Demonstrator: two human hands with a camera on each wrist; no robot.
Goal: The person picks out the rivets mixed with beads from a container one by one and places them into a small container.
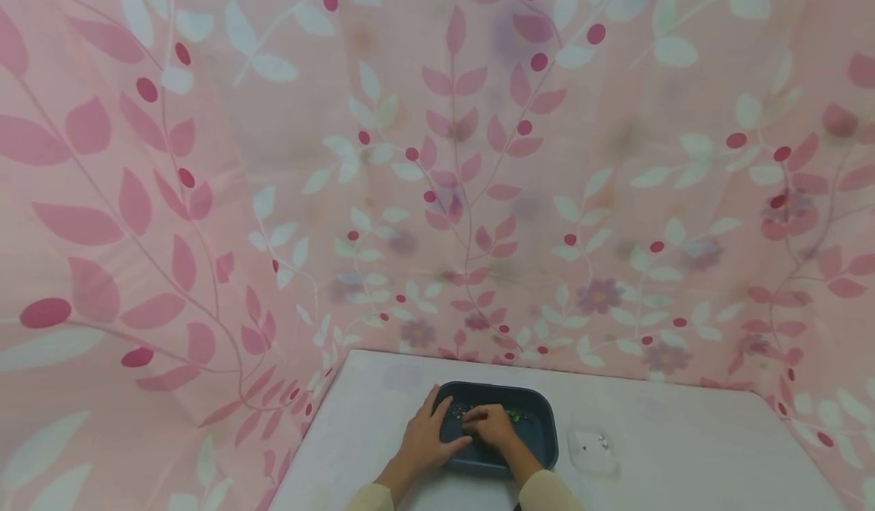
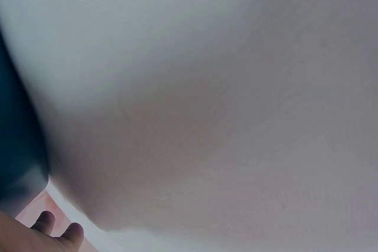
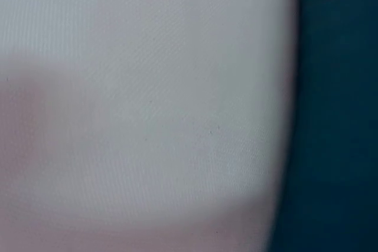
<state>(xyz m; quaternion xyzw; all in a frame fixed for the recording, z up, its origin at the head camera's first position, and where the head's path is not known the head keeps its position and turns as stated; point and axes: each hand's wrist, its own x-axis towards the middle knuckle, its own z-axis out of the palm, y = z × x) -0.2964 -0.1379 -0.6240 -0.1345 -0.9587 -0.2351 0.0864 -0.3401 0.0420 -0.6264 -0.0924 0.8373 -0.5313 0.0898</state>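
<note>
In the head view, a dark blue rectangular tray (image 1: pixel 547 420) holds small multicoloured pieces (image 1: pixel 514 415), too small to identify. My left hand (image 1: pixel 425 436) rests along the tray's left side, its fingers spread and fairly straight, the thumb reaching over the near-left part. My right hand (image 1: pixel 494 426) is over the tray's middle with bent fingers close to the pieces; whether something sits between its fingertips is hidden. In the left wrist view, fingertips (image 2: pixel 72 235) show beside the tray's blue wall (image 2: pixel 20 140). Only the tray's side (image 3: pixel 336 116) and tabletop appear in the right wrist view.
To the right of the tray stands a small clear container (image 1: pixel 593 454) with a few tiny pieces in it. Both are on a white tabletop (image 1: pixel 704 450). Pink leaf-patterned curtains (image 1: pixel 472 192) enclose the table's back and sides.
</note>
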